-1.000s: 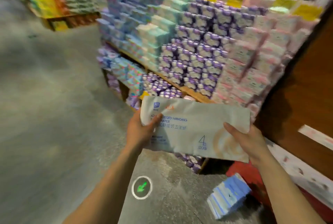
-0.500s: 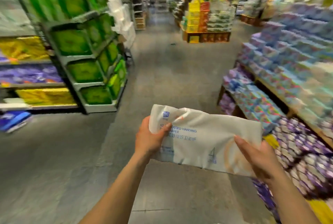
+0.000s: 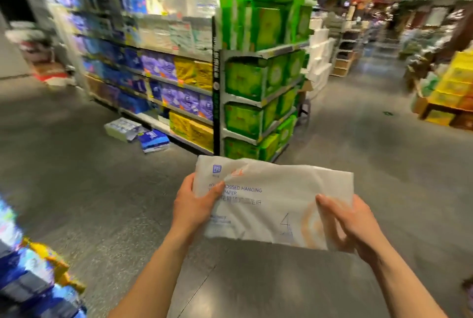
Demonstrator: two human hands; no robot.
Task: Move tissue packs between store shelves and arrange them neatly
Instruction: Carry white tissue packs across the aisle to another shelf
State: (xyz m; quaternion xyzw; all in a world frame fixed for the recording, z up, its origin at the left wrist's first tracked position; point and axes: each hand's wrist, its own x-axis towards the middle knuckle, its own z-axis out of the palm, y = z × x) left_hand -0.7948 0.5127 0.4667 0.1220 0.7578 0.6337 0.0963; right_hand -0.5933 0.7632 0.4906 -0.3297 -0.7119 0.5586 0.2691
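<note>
I hold a flat white tissue pack (image 3: 271,197) with blue lettering in front of me, above the grey floor. My left hand (image 3: 194,205) grips its left end, thumb on top over the print. My right hand (image 3: 350,223) grips its right end, thumb across the front and fingers behind. Ahead stands a long shelf (image 3: 163,82) stacked with blue, purple, yellow and white tissue packs. A gondola end (image 3: 261,102) next to it is filled with green packs.
Two packs, one pale (image 3: 122,128) and one blue (image 3: 154,139), lie on the floor at the shelf's foot. Blue and yellow packs (image 3: 30,271) crowd the lower left corner. A pallet of yellow goods (image 3: 450,92) stands at the right. Open grey aisle floor (image 3: 358,143) stretches between them.
My view has swung left, away from the purple and pink display to the shelf across the aisle. Both hands have kept the same hold on the white pack.
</note>
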